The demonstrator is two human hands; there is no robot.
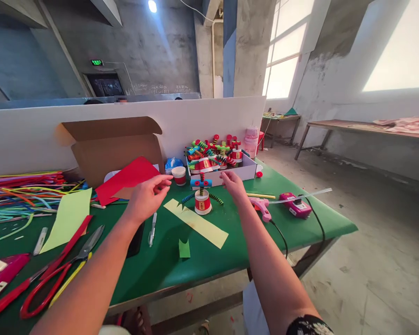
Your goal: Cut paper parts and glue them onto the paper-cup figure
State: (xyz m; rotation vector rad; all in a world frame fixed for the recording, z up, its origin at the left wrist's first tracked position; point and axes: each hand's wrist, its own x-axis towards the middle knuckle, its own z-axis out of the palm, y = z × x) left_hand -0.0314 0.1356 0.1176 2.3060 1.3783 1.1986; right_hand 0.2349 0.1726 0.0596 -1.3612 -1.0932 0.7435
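Centrally, between left hand point(150, 193) (loosely spread) and right hand point(234, 185) (closure unclear), stands a toy point(202, 195): red cup point(203, 204), blue tube point(197, 183), coiled arms point(216, 199).

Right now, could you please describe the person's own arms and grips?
The left grip and right grip are gloveless, with no ring discernible. The left forearm and right forearm are bare; a black sleeve with a pale pattern shows on the right. No left sleeve is visible.

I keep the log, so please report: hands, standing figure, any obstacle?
Left hand, right hand: raised, nothing visible held. Figure upright between them. Paper strip just in front, white box behind.
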